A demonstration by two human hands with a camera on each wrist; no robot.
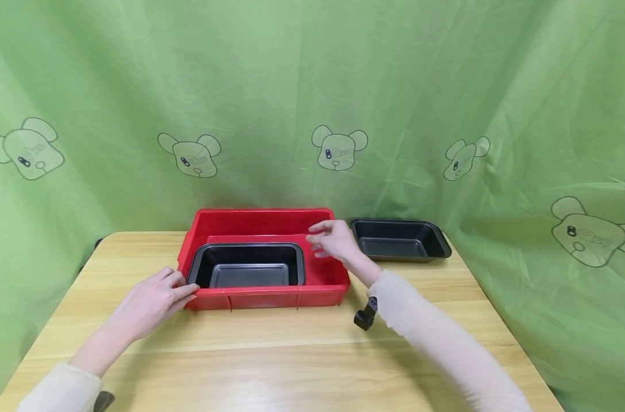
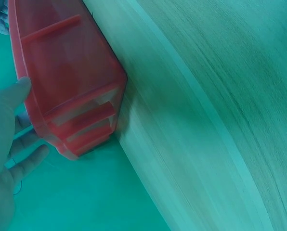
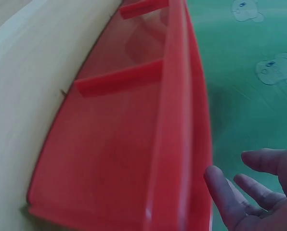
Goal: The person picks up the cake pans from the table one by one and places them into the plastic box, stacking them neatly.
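A red plastic bin (image 1: 263, 298) stands on the table with a black loaf pan (image 1: 248, 274) inside it, toward the left and front. My left hand (image 1: 155, 297) holds the bin's front left corner. In the left wrist view, the thumb (image 2: 19, 91) lies on the rim and the other fingers reach around the side. Over the right part of the bin hovers my right hand (image 1: 335, 240), its fingers spread and loosely bent, holding nothing. The right wrist view also shows that right hand (image 3: 264, 192) apart from the bin's rim (image 3: 170, 125).
A second black loaf pan (image 1: 400, 240) sits on the table to the right of the bin, near the back edge. The wooden table (image 1: 271, 366) extends in front of the bin. Behind it hangs a green curtain (image 1: 271, 86) printed with bear heads.
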